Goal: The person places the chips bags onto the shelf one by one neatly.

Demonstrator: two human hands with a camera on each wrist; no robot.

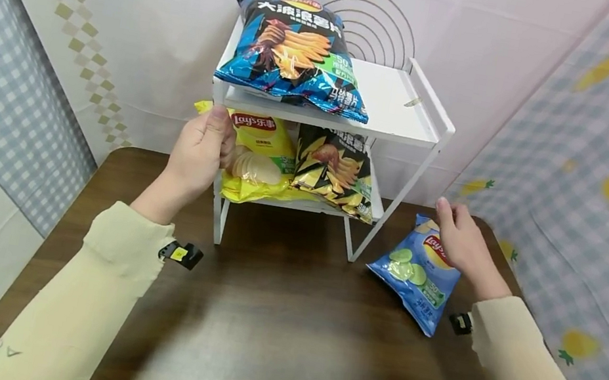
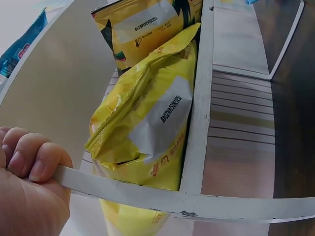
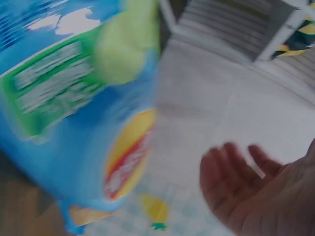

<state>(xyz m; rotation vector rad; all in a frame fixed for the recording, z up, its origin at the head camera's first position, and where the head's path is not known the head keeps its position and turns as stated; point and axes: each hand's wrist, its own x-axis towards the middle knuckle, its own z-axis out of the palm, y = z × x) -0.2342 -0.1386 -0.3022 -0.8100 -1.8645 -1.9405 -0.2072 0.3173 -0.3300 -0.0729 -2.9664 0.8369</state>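
Note:
My left hand [image 1: 198, 143] grips the left upright of a white two-tier shelf [image 1: 399, 102]. In the left wrist view, its fingers [image 2: 47, 160] curl round the white bar. To the shelf's right, a blue bag of Lay's chips [image 1: 416, 277] with lime slices on it is at the table. My right hand [image 1: 466, 245] is over its upper right edge. The right wrist view, partly blurred, shows that hand [image 3: 251, 191] apart from the bag [image 3: 74, 162], fingers loosely bent and holding nothing.
A blue-and-black chip bag [image 1: 297, 46] lies on the upper tier, overhanging its front edge. On the lower tier stand a yellow Lay's bag [image 1: 256, 172] and a black-and-yellow chip bag [image 1: 338, 169]. A wooden table [image 1: 270, 331] carries the shelf; patterned cloth walls [image 1: 608, 198] surround it.

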